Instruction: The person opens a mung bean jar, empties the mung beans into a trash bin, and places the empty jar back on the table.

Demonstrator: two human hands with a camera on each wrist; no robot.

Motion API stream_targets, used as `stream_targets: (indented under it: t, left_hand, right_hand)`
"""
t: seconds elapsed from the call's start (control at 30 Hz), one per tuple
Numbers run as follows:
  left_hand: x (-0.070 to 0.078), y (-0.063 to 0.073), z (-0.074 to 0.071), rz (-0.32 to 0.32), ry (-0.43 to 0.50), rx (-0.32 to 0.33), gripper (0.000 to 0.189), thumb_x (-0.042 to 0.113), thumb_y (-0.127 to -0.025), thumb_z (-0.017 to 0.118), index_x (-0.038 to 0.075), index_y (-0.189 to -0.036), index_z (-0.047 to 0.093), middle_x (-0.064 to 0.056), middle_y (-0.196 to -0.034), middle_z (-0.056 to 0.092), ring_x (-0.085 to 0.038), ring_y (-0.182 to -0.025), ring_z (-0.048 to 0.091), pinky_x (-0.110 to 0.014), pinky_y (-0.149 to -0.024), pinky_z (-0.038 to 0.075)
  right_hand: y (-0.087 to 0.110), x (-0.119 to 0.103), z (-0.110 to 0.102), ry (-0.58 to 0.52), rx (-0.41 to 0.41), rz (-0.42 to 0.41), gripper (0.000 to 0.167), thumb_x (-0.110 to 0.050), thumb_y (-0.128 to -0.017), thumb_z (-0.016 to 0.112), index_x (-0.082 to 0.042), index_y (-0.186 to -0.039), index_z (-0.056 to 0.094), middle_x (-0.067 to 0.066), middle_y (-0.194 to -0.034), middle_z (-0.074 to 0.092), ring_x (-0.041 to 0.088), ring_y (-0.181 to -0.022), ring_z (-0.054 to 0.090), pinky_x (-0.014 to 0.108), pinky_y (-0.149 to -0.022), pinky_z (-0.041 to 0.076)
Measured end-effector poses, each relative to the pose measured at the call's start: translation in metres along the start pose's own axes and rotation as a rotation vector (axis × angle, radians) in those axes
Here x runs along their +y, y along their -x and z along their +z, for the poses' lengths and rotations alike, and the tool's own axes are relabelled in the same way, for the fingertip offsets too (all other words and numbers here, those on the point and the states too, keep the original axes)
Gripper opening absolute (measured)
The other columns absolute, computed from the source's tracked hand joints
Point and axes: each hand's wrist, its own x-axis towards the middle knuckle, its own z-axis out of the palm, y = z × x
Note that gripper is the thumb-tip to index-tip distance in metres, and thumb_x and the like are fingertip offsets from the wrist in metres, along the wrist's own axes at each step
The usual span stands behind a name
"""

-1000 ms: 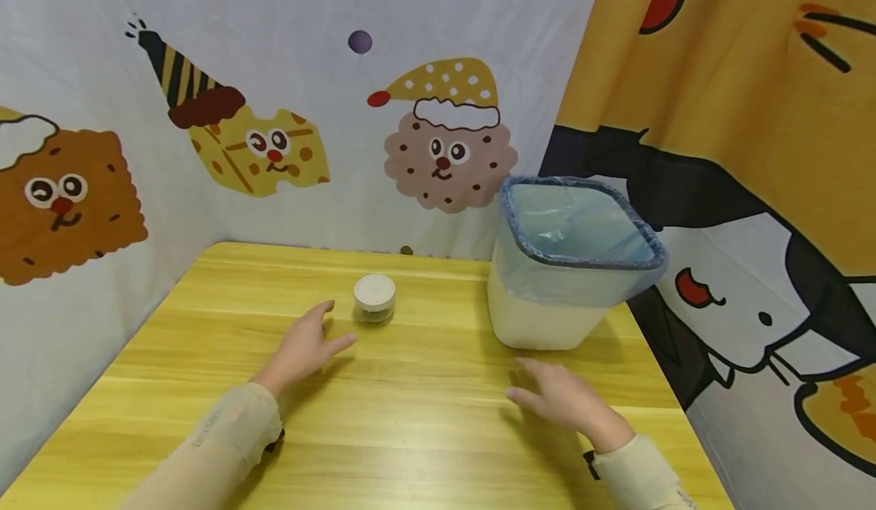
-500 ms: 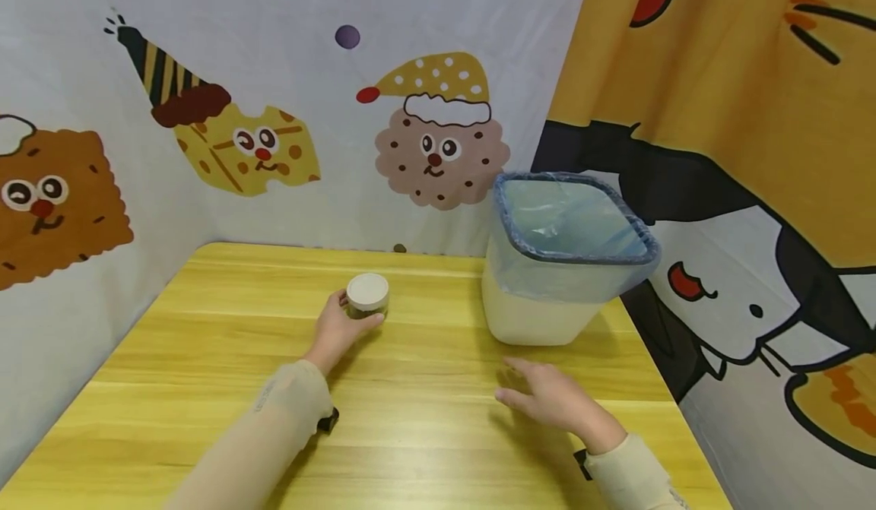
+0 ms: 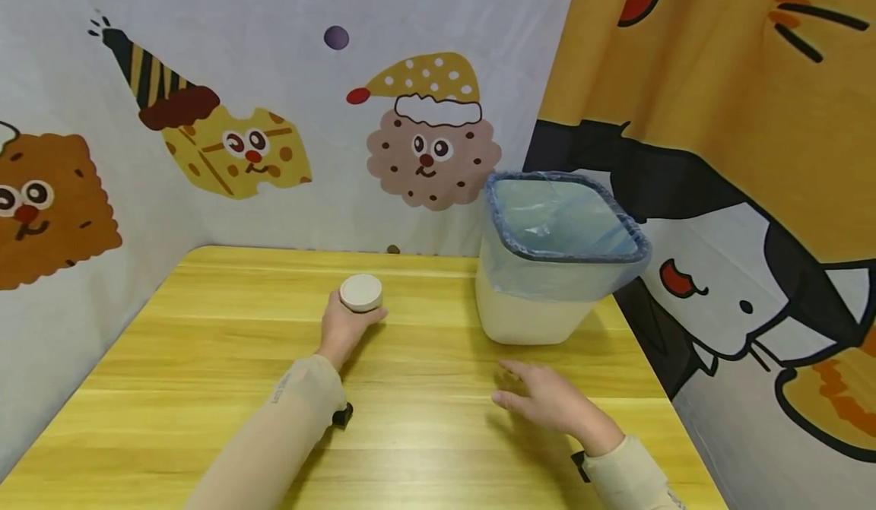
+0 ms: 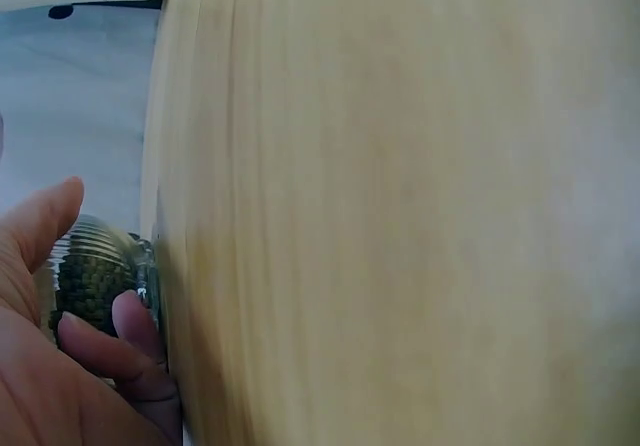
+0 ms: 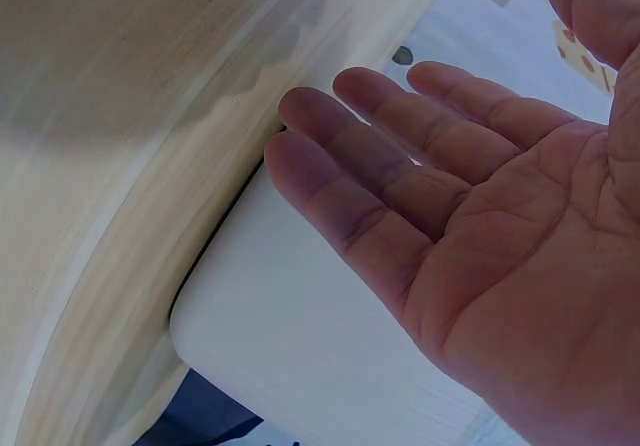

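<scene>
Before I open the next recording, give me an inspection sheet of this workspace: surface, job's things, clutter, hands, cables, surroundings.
Surface: yellow wood-grain tabletop.
Job's things: small clear jar with round white lid and dark contents; cream plastic bin with translucent bluish liner.
Clutter: nothing seen.
Hands: left hand grips the jar; right hand holds nothing, in front of the bin.
Cables: nothing seen.
Surroundings: white cartoon-print fabric; orange cartoon-print curtain.

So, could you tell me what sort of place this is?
Probably an indoor corner, perhaps a makeshift set: a white cloth with cartoon snacks and a yellow cartoon-printed curtain hang around a wood-grain table.
</scene>
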Motion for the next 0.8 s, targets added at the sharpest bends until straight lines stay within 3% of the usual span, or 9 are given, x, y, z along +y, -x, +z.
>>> stream_targets:
  t: [0.33,0.6,0.8]
  left_hand:
    - [-0.003,0.007,-0.007,0.022,-0.021,0.04,0.098,0.036,-0.085,0.091,0.007,-0.161,0.035,-0.019,-0.156,0.051,-0.04,-0.145,0.051,-0.061,-0.119,0.046]
    - [0.008,0.029,-0.015,0.09,-0.121,0.015,0.103,0.049,-0.08,0.093,0.014,-0.161,0.038,-0.014,-0.155,0.055,-0.037,-0.144,0.054,-0.061,-0.117,0.047]
    - [0.021,0.051,-0.021,0.161,-0.081,-0.025,0.101,0.049,-0.082,0.092,0.017,-0.162,0.039,-0.011,-0.155,0.054,-0.035,-0.143,0.053,-0.061,-0.116,0.048]
  right_hand:
    - [0.0,-0.006,-0.001,-0.017,-0.024,-0.024,0.071,-0.044,-0.102,0.072,0.0,-0.154,0.054,0.024,-0.151,0.062,0.044,-0.138,0.061,0.065,-0.114,0.048]
    - [0.002,-0.014,0.0,-0.058,-0.07,-0.032,0.072,-0.047,-0.103,0.07,-0.001,-0.156,0.052,0.026,-0.152,0.06,0.046,-0.138,0.06,0.067,-0.113,0.049]
    - [0.003,-0.021,0.001,-0.054,-0.059,-0.076,0.071,-0.046,-0.104,0.069,-0.001,-0.156,0.052,0.025,-0.152,0.06,0.046,-0.137,0.061,0.066,-0.112,0.05]
